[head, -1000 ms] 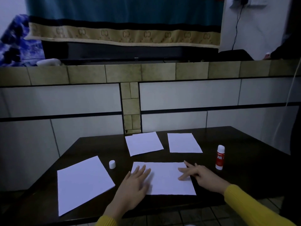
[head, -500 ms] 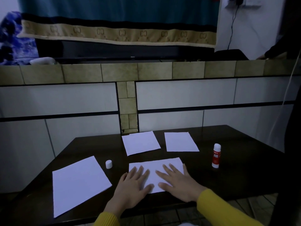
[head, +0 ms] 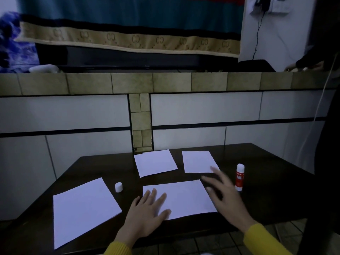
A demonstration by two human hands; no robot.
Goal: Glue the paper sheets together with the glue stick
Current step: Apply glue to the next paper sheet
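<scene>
A white paper sheet (head: 185, 196) lies near the front edge of the dark table (head: 272, 190). My left hand (head: 147, 212) rests flat on its left part, fingers spread. My right hand (head: 224, 196) is blurred, open and off the sheet at its right edge, between it and the glue stick (head: 240, 177). The red-and-white glue stick stands upright and uncapped. Its white cap (head: 118, 187) stands left of the sheet. Two smaller sheets lie at the back, one in the middle (head: 155, 162) and one to its right (head: 199, 161). A larger sheet (head: 82, 208) lies at the left.
A tiled wall with a ledge (head: 165, 82) rises right behind the table. A white cable (head: 320, 107) hangs at the right. On the ledge at the far right another person's hand (head: 312, 66) shows.
My right hand has lifted off the middle of the front sheet and swung right and back toward the glue stick. My left hand stays pressed on the sheet.
</scene>
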